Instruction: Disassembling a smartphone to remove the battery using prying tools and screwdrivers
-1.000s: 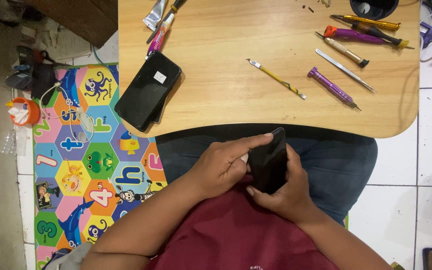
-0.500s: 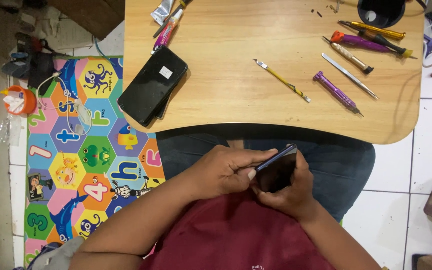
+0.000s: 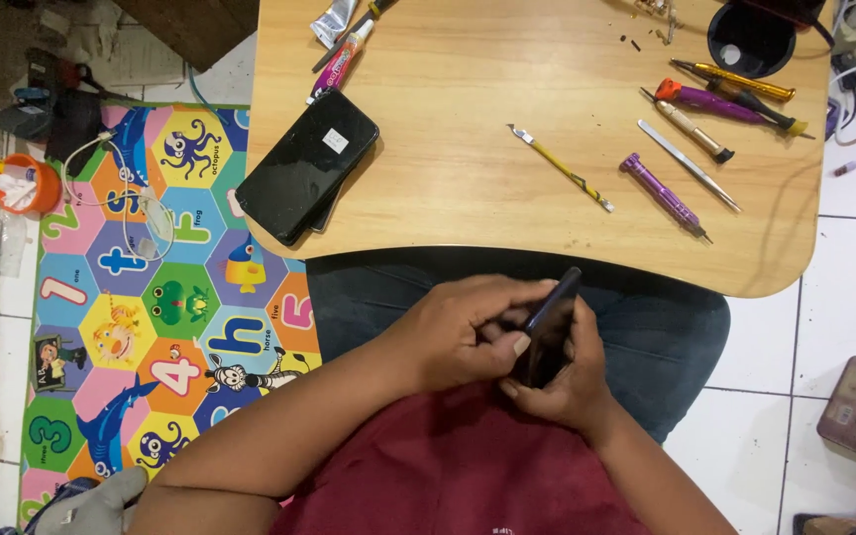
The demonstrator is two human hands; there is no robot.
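Over my lap, below the table's front edge, both hands grip a dark phone [image 3: 550, 322] held edge-up and tilted. My left hand [image 3: 463, 332] wraps it from the left, fingers pressing on its side. My right hand [image 3: 575, 381] cradles it from below and the right. A second black phone [image 3: 306, 165] with a small white sticker lies at the left edge of the wooden table [image 3: 448, 79], partly overhanging.
On the table lie a yellow-handled blade tool [image 3: 559, 166], a purple screwdriver [image 3: 664, 194], several other drivers [image 3: 720, 104], tweezers, a black cup [image 3: 751, 38] and glue tubes [image 3: 341, 50]. A colourful play mat [image 3: 141, 297] covers the floor at left; white tiles at right.
The phone in my hands has been turned from a broader, upright face to a thin tilted edge. The view has shifted slightly; the things on the table have stayed put.
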